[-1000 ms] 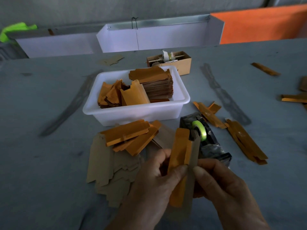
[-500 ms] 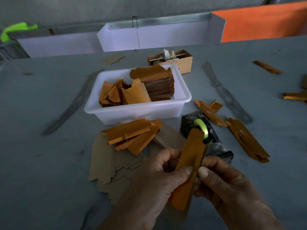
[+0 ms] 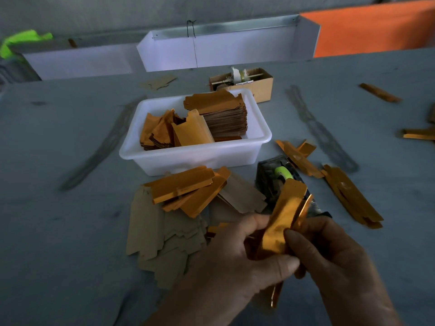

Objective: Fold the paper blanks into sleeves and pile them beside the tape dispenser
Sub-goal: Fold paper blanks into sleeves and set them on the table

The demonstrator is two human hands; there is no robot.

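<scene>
**A:** What are we seeing our hands doing?

**B:** We are holding one gold paper blank (image 3: 283,221) up near us, just in front of the tape dispenser (image 3: 274,178). Our left hand (image 3: 237,260) is curling round its lower part, thumb pressing across the front. Our right hand (image 3: 334,262) is pinching its right edge, where a side flap is standing partly turned. We are judging it half folded, not yet a sleeve.

**A:** And how much is finished?

**B:** To the right of the dispenser, folded gold sleeves (image 3: 350,196) are lying in a loose row on the counter (image 3: 70,231), with a few more (image 3: 299,156) just beyond it. That seems to be the growing pile.

**A:** What is waiting?

**B:** Plenty. Left of the dispenser, flat brown blanks (image 3: 155,234) are fanning out, with gold pieces (image 3: 186,189) resting on top. Farther off, a white tub (image 3: 200,158) is holding a tall stack (image 3: 223,114) and loose pieces. We are reckoning the job is well short of halfway.

**A:** Anything else?

**B:** A small cardboard box (image 3: 261,84) is sitting beyond the tub, and stray gold strips (image 3: 379,92) are lying far right.
</scene>
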